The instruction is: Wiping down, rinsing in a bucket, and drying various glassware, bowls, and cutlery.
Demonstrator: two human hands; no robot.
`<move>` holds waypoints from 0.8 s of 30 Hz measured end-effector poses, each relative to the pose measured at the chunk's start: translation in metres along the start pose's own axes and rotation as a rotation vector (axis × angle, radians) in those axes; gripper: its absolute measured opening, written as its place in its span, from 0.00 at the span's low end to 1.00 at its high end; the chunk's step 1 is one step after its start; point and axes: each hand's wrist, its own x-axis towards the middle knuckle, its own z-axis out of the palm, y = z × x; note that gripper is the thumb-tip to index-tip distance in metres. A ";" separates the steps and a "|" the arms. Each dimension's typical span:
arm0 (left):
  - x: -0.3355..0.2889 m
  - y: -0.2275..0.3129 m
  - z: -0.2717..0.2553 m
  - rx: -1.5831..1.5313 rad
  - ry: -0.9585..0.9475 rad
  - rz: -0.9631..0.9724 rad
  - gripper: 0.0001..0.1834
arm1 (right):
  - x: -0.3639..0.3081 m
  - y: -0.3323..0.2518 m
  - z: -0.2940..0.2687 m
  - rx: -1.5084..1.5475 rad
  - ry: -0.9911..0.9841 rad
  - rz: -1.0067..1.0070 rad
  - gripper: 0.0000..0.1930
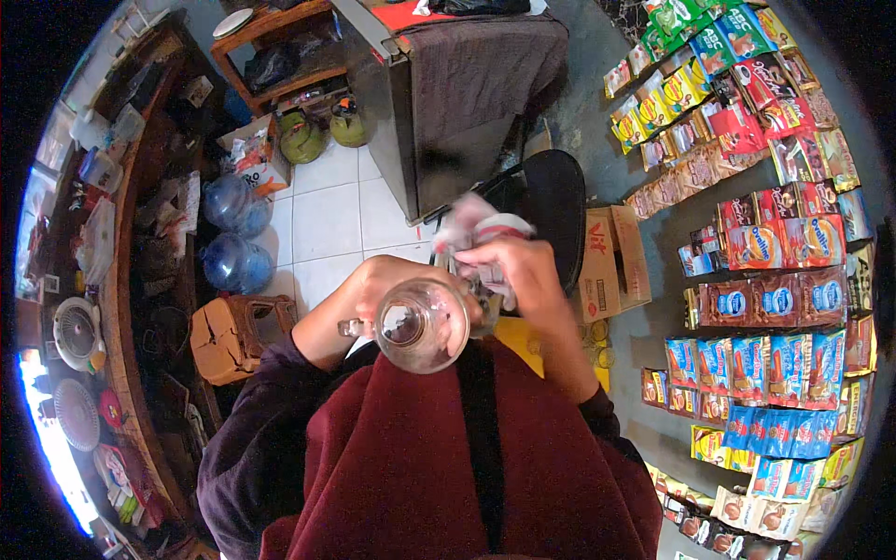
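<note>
Left hand closed on glass mug, fingers partly hidden. Mug in front of maroon garment, round end facing camera, long axis roughly along line of sight, handle pointing left. Right hand, blurred, grips bunched pale cloth beyond and right of mug; cloth-mug contact can't be told. Left hand is nearer the mug.

Left hand curled, right hand gripping, forearms angled inward
</note>
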 end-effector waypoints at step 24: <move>-0.004 0.038 0.009 0.365 -0.416 0.547 0.44 | -0.038 0.018 0.053 -0.119 0.229 -0.452 0.25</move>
